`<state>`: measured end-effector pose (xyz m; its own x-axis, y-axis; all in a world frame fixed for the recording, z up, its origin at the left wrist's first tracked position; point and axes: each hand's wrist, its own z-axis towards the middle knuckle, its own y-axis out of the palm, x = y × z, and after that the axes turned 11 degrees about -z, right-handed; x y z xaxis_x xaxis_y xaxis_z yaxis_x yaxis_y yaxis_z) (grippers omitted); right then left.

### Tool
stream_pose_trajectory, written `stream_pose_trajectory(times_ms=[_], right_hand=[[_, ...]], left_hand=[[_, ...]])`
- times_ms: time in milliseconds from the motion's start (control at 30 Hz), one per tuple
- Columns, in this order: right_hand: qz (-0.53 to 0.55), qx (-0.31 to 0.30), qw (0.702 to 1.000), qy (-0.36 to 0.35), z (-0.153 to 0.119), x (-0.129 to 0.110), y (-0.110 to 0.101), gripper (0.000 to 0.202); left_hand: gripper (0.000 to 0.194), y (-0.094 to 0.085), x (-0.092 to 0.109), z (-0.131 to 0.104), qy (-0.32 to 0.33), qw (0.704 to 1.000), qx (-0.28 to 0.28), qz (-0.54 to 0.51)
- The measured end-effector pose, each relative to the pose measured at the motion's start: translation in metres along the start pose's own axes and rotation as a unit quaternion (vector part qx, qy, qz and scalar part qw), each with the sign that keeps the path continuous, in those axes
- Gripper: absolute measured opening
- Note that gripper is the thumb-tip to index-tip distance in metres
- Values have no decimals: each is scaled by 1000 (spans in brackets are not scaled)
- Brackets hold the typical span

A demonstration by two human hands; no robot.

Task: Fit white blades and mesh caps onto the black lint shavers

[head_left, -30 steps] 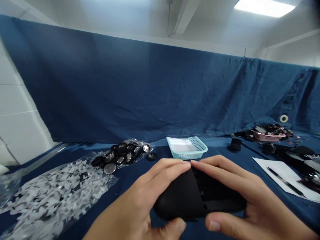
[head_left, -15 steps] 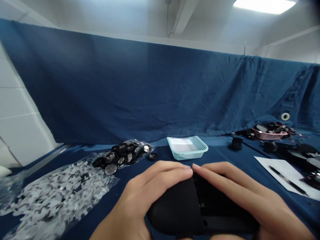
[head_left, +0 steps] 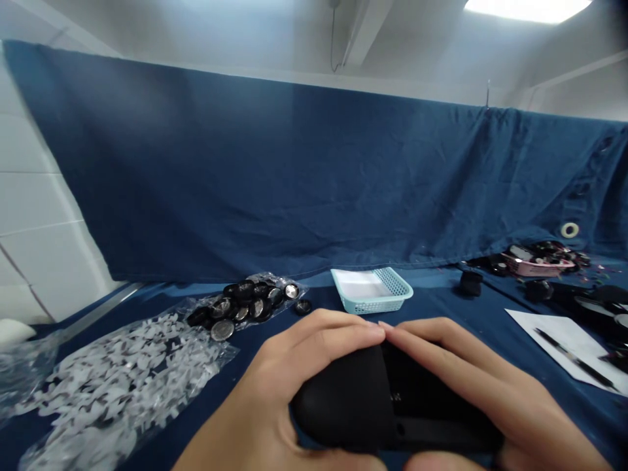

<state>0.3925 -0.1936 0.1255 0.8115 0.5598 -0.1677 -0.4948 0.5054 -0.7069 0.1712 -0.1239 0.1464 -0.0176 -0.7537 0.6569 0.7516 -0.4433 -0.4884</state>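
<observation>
Between both hands (head_left: 392,386), black casing (head_left: 373,405), fingertips meeting above

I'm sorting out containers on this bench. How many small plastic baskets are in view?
2. A light blue basket sits mid-table beyond the hands, which hold a black device. A pink basket piled with dark parts sits far right by the cloth backdrop. Clutter there may hide others.

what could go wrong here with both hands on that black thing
1. The left hand and right hand grip the black device low at the frame's bottom edge, partly out of view; a slip might go unseen.
2. Small white pieces and round metal discs lie on loose plastic bags to the left; a sweeping elbow may scatter them.
3. The pen on the paper might roll off if bumped.
</observation>
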Motion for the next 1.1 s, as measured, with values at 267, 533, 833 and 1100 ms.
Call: stream_pose_trajectory(times_ms=[267,533,833,1100], right_hand=[[7,-7,1000,-3,-1,2,3,66],[66,-3,994,86,2,5,-3,48],[266,-266,840,390,8,14,6,57],[389,-284,780,399,9,12,34,50]], left_hand=[[69,1,-4,-3,8,999,24,36],[95,6,-12,-1,-147,987,10,-65],[59,18,-20,15,-310,932,-23,-184],[44,35,-33,18,-336,909,-47,-244]])
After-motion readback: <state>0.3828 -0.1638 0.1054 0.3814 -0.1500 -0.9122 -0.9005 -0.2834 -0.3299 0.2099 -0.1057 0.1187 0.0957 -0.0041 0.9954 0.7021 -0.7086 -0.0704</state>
